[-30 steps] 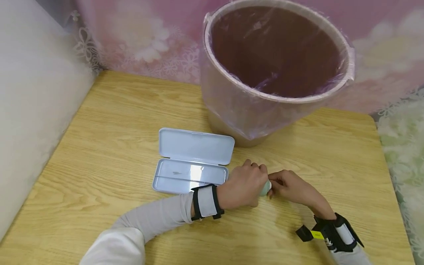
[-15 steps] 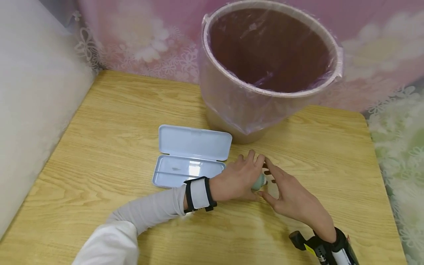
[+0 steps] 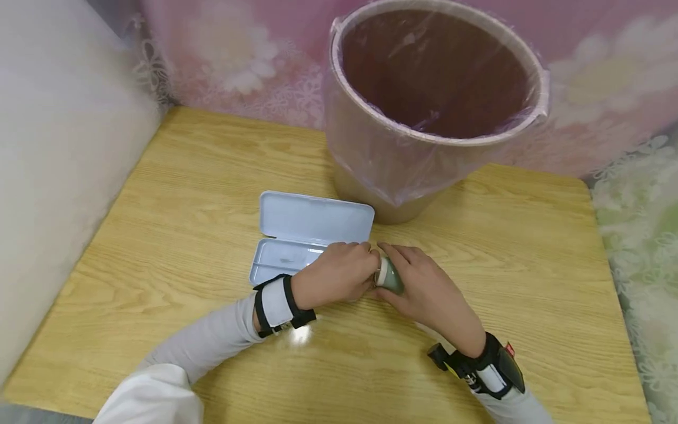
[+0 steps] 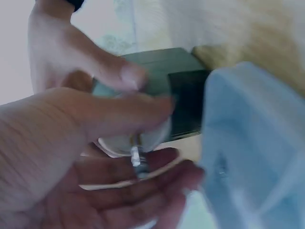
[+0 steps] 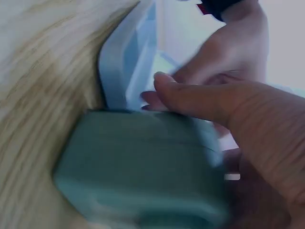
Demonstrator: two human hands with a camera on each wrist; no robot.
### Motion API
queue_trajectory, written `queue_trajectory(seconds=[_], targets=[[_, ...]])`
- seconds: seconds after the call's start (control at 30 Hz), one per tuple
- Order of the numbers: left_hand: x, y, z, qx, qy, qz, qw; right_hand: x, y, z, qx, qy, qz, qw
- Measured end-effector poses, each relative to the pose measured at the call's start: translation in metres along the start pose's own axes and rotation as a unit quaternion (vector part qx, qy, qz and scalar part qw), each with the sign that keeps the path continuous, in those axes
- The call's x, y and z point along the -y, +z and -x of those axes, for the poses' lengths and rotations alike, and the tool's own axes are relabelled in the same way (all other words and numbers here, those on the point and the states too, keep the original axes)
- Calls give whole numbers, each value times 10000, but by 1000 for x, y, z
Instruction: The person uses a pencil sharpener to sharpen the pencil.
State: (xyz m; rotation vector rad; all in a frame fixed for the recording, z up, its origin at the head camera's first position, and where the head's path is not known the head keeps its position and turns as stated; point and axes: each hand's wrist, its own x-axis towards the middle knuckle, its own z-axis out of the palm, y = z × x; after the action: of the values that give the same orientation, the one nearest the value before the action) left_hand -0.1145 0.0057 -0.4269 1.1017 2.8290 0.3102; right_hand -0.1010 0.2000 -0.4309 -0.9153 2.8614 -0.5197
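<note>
A green pencil sharpener point(image 3: 393, 280) with a white round end is between my two hands, above the table. My right hand point(image 3: 426, 291) grips its blocky body, thumb on top in the right wrist view. The white end faces my left hand point(image 3: 337, 272). In the left wrist view a short rod with a silver band point(image 4: 138, 160) sticks out of that end. My left thumb lies across the white end and the fingers curl beneath the rod. Just behind the left hand lies an open light blue pencil case point(image 3: 316, 217), partly hidden by that hand.
A large bucket point(image 3: 389, 153) lined with a clear plastic bag stands behind the pencil case. The wooden table point(image 3: 175, 235) reaches to a flowered pink wall covering point(image 3: 238, 53). A white surface point(image 3: 63, 147) borders its left side.
My left hand has released the sharpener's green body and moved left. My right hand has taken the body. The white end, which faced right, now faces left.
</note>
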Motion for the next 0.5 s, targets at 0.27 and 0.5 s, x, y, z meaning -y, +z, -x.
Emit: queue_trajectory(seconds=[0.27, 0.5], targets=[[5, 19, 8, -425, 615, -303, 9967, -5, 27, -15, -702, -242, 1120, 9909], [16, 29, 14, -701, 814, -339, 9936, -6, 35, -21, -1232, -635, 1291, 9819]])
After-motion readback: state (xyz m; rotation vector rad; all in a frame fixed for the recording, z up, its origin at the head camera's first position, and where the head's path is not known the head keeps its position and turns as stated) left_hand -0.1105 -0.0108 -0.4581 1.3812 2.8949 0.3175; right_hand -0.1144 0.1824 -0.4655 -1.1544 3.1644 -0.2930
